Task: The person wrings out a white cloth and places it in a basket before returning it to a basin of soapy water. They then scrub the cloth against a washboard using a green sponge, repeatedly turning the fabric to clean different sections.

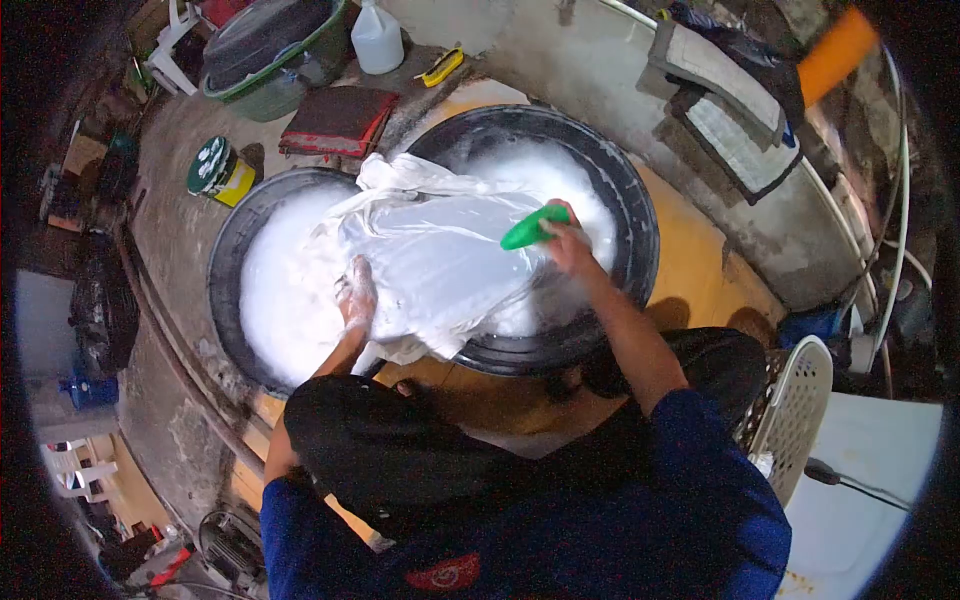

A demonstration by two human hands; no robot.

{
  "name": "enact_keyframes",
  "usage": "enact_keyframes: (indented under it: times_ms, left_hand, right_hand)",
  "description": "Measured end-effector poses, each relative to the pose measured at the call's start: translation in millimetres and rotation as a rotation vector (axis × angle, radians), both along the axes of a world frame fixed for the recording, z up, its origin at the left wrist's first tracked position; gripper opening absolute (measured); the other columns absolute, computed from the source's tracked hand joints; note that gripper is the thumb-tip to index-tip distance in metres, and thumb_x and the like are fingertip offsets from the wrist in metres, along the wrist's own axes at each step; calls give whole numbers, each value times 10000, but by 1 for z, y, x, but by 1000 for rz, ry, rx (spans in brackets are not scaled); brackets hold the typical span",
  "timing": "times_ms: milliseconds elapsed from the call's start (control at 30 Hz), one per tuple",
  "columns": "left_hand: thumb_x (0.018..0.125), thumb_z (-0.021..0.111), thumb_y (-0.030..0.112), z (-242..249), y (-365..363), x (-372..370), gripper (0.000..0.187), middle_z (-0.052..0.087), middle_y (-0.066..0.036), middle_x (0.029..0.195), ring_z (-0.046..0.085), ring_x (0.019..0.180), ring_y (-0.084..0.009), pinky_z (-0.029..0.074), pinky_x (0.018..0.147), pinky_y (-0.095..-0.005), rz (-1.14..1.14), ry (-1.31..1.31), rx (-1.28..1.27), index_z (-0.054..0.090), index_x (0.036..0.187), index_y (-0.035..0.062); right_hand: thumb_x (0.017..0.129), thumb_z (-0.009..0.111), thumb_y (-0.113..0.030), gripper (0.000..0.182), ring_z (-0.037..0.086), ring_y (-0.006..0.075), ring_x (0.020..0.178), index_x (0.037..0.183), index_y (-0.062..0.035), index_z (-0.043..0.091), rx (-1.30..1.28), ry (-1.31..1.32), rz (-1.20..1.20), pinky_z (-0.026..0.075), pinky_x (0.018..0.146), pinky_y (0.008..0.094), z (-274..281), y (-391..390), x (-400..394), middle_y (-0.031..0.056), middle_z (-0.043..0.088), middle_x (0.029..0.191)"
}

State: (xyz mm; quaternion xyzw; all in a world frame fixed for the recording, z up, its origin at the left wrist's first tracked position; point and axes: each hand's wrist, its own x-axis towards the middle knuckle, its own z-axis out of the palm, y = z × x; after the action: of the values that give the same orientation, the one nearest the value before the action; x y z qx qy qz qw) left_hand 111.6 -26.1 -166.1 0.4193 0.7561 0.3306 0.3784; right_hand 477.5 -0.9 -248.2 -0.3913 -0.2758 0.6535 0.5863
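A wet white cloth (440,255) lies stretched across two dark basins, with soapy water and foam in both. My right hand (572,248) is closed around a green scrub brush (533,228), held against or just over the cloth's right part. Suds coat my left hand (357,293), whose fingers are closed on the cloth's left side. The left basin (228,325) is filled with thick white foam (285,290). More foam shows in the larger right basin (632,215). The brush's bristles are hidden from above.
Beyond the basins are a yellow-and-green tub (222,172), a folded dark red mat (340,120), a white jug (377,38) and a yellow brush (441,67). Grey mats (735,140) hang over the low wall. A white perforated basket (797,415) stands at my right.
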Motion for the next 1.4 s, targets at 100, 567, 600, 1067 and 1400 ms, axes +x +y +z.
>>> enact_keyframes:
  times_ms: [100,567,600,1067,1400]
  left_hand:
    - [851,462,364,-37,7,-15,429,569,-98,825,501,763,-168,403,724,-297,46,40,85,577,941,-40]
    - [877,414,296,-63,7,-27,358,596,-139,952,557,824,-242,418,772,-323,-147,321,274,563,990,-9]
    - [878,408,269,-78,10,-36,336,590,-140,972,557,834,-261,419,778,-328,-204,463,311,554,1013,-2]
    - [884,409,325,-41,2,-22,375,595,-91,1007,524,936,-192,367,792,-295,-10,-54,52,579,1008,14]
    - [858,505,296,-41,-1,-18,298,495,24,623,406,573,-67,344,527,-213,73,-241,227,596,766,27]
  right_hand:
    - [745,584,-46,348,451,238,1042,1053,-73,423,395,-469,310,413,894,353,-48,-5,17,107,470,1092]
    - [775,560,-245,642,490,372,911,1292,-69,223,209,-1664,187,380,793,466,-53,-31,-67,259,460,1005]
    - [776,556,-234,617,488,368,915,1284,-72,244,218,-1677,146,386,788,462,-45,-32,-71,254,464,1012]
    - [825,477,-376,486,522,194,745,1194,-70,395,334,-185,-53,458,731,355,-131,4,-115,77,517,886]
    - [683,589,-99,439,510,201,923,1110,-107,485,260,-1360,-202,409,787,298,-51,2,-138,57,541,947]
